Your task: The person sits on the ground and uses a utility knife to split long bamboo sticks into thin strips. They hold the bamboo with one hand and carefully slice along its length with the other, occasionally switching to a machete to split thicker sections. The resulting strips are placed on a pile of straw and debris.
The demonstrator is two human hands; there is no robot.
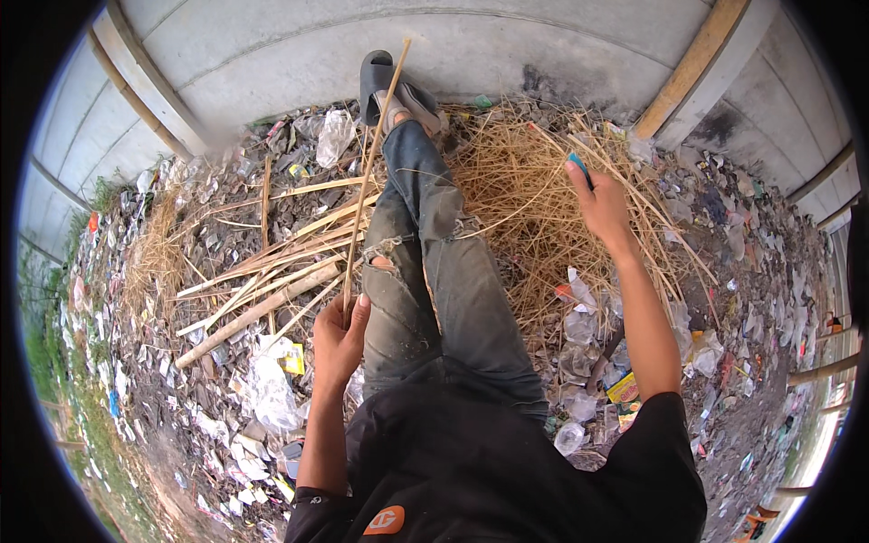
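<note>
A long, narrow bamboo strip (374,163) slants up across my lap toward my crossed feet. Its lower end is gripped in my left hand (339,342), which is closed beside my left thigh. My right hand (603,210) is raised over a heap of thin bamboo shavings (516,181), closed around a small blue-and-dark tool (578,168). Fingers cover most of that tool, so its kind is hard to make out. The strip and the tool are well apart. To the left of my legs lie several split bamboo strips (299,244) and a thicker bamboo piece (258,312).
My legs in torn jeans (453,262) stretch to a grey concrete wall (434,36), with a dark slipper (377,81) at its foot. Plastic scraps and clear bags (272,389) litter the ground on both sides. A bamboo post (692,68) leans at the wall.
</note>
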